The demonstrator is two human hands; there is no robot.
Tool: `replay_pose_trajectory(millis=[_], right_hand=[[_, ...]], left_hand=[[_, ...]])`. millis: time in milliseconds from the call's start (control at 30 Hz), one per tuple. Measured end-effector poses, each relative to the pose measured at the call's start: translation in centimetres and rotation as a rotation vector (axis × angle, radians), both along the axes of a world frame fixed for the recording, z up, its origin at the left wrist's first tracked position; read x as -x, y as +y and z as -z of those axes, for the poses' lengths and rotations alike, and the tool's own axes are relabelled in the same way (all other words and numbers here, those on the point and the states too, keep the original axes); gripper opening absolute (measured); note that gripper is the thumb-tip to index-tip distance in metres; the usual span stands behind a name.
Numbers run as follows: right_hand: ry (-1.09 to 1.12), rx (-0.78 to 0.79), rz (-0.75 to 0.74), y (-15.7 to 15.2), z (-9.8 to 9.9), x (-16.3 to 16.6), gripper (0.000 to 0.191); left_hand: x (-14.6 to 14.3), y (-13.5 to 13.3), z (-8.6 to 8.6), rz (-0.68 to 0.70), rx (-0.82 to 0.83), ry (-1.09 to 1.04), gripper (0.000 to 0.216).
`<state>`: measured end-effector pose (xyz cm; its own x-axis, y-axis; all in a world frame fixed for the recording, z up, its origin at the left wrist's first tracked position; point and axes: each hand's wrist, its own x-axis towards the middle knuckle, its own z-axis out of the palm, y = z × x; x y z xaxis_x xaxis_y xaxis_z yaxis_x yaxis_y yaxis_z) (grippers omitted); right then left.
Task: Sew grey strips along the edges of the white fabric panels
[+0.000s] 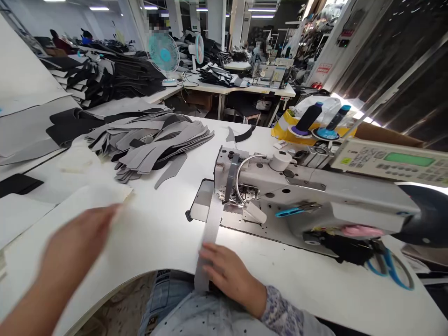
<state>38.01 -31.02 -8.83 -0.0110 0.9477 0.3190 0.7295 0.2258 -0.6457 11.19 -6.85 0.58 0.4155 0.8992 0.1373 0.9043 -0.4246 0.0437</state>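
Note:
My right hand (229, 273) lies near the front edge of the white table, its fingers resting on a long grey fabric strip (211, 233). The strip runs from under the needle area of the sewing machine (297, 196) down over the table edge. My left hand (75, 242) is blurred by motion at the lower left, touching a pale sheet (98, 196) lying on the table; its fingers do not show clearly.
A heap of grey and black cut fabric pieces (154, 142) lies at the table's centre left. Thread cones (310, 119) and a control panel (392, 163) stand behind the machine. Blue scissors (392, 268) lie at the right. Other workstations, fans and people are in the background.

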Motion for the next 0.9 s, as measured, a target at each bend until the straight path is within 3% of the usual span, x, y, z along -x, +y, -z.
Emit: replay_pose_trajectory(millis=[100,167,233,333,400,500,567,633,767,900], right_hand=[[-0.170,-0.105,0.148,2.5,0.0,-0.9,0.043],[-0.330,-0.079,0.188,3.8,0.3,-1.7,0.042],[-0.432,0.006,0.154,4.3,0.7,-2.5,0.028],[-0.467,0.074,0.060,3.8,1.7,-3.2,0.007],[-0.470,0.024,0.052,3.3,2.2,-3.3,0.010],[-0.462,-0.133,0.043,2.6,2.7,-2.9,0.019],[-0.445,-0.225,0.015,2.4,2.9,-2.7,0.024],[-0.434,-0.271,-0.003,2.3,3.1,-2.7,0.025],[-0.430,-0.225,0.075,2.4,3.5,-2.8,0.022],[-0.418,-0.121,0.134,3.0,3.5,-2.6,0.021]], left_hand=[[-9.3,-6.2,1.8,0.466,0.145,0.049,0.055],[-13.3,-9.5,3.8,0.640,0.329,0.176,0.052],[-15.1,-11.1,5.4,0.698,0.427,0.266,0.049],[-15.2,-10.2,5.9,0.828,0.635,0.198,0.037],[-15.3,-8.1,5.5,0.834,0.716,0.054,0.032],[-17.0,-4.6,5.3,0.673,0.539,-0.097,0.042],[-18.7,-2.7,5.6,0.604,0.470,-0.070,0.058],[-20.2,-1.5,5.8,0.571,0.555,0.010,0.062],[-21.6,-0.5,5.2,0.519,0.774,0.052,0.036],[-21.6,-0.3,4.6,0.527,0.790,0.057,0.031]])
